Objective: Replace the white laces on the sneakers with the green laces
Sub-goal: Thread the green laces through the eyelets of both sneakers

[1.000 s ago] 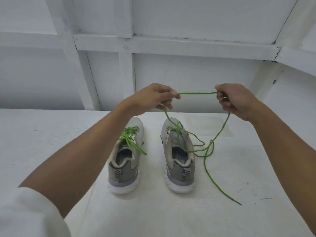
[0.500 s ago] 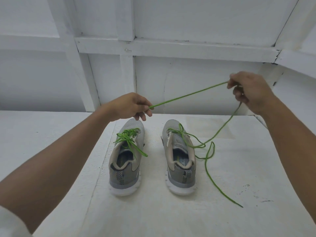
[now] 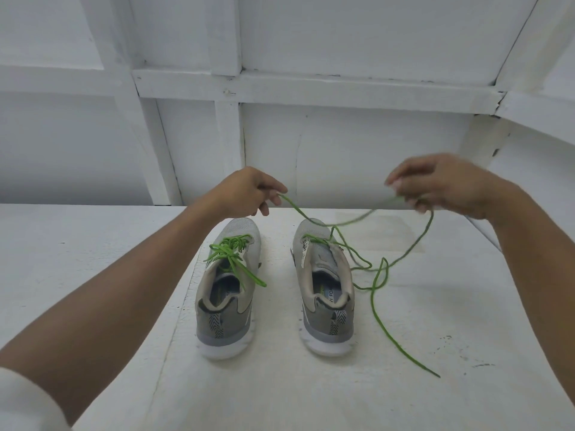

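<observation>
The thin, limp green cord lace (image 3: 378, 276) is pinched by the left hand (image 3: 249, 191); the blurred right hand's (image 3: 435, 185) grip cannot be told. Holding near the stiff tip is advised.

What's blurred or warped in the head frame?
Head view: the right hand is motion-blurred, as is the green lace sagging between it and the left hand, which is sharp like both sneakers. Head view: wide-angle distortion bends the wall beams and table edge. Head view: lighting is soft and even, only faint shadows by the soles, no glare.
</observation>
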